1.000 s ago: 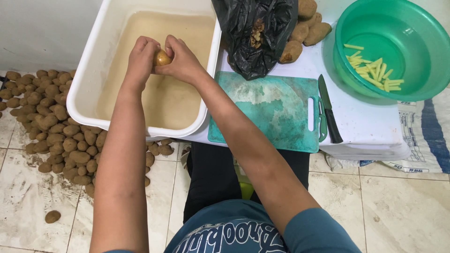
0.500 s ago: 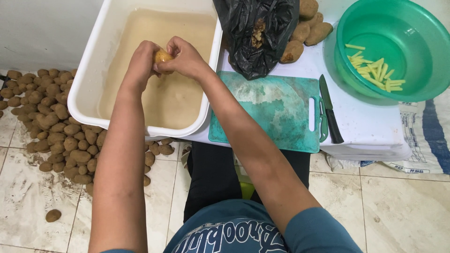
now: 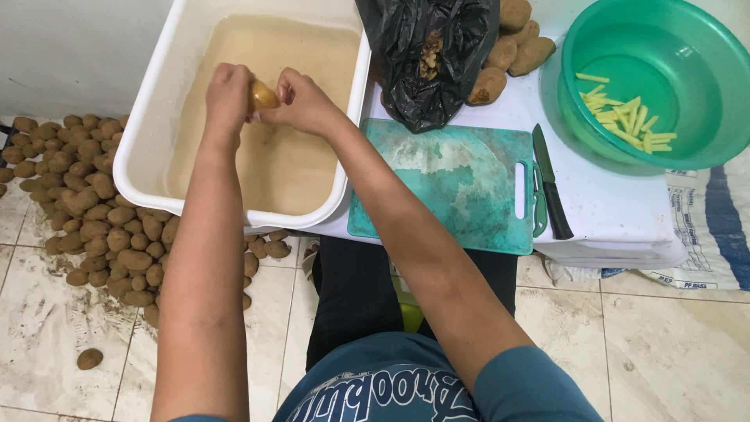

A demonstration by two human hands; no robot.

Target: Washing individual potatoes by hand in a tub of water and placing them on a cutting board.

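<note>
Both hands meet over the white tub (image 3: 141, 148) of cloudy water: the left hand (image 3: 226, 98) and right hand (image 3: 301, 101) are curled shut around one potato (image 3: 262, 95). At three o'clock lies a teal cutting board (image 3: 445, 184), a knife (image 3: 551, 184) beyond it

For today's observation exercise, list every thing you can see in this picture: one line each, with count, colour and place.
potato: one, yellow-brown, held between both hands over the tub
tub: one, white, holds cloudy water, on the table's left
cutting board: one, teal, table centre
knife: one, black handle, right of the board
bag: one, black plastic, behind the board
brown potatoes: several, beside the bag
basin: one, green, far right
potato sticks: many, pale yellow, in the basin
potato pile: many, brown, on the floor at left
left hand: on the potato
right hand: on the potato
</note>
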